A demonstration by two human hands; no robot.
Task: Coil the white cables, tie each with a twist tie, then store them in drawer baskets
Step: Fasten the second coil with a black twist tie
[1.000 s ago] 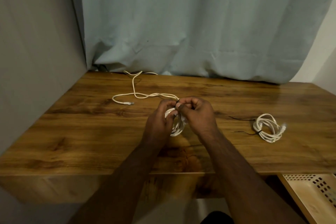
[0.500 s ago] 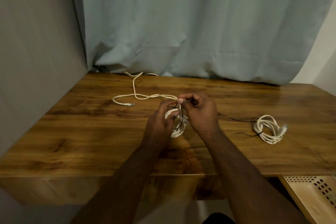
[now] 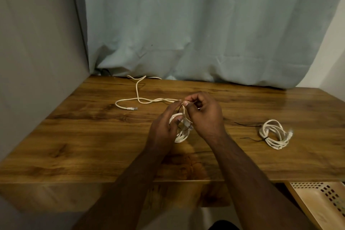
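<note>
My left hand grips a small coil of white cable just above the middle of the wooden table. My right hand pinches a thin black twist tie that runs across the coil. Both hands meet fingertip to fingertip at the coil's top. A second white cable lies loose and uncoiled at the back left, its plug pointing right. A third white cable, coiled and bound with a black tie, lies at the right.
Thin black twist ties lie on the table left of the bound coil. A perforated beige drawer basket sticks out under the table's front right edge. A pale curtain hangs behind; a grey wall stands on the left.
My right hand has lifted and opened a little, pulling the black tie up at the coil's top. The coil now shows more between my hands. The other cables lie as before.
</note>
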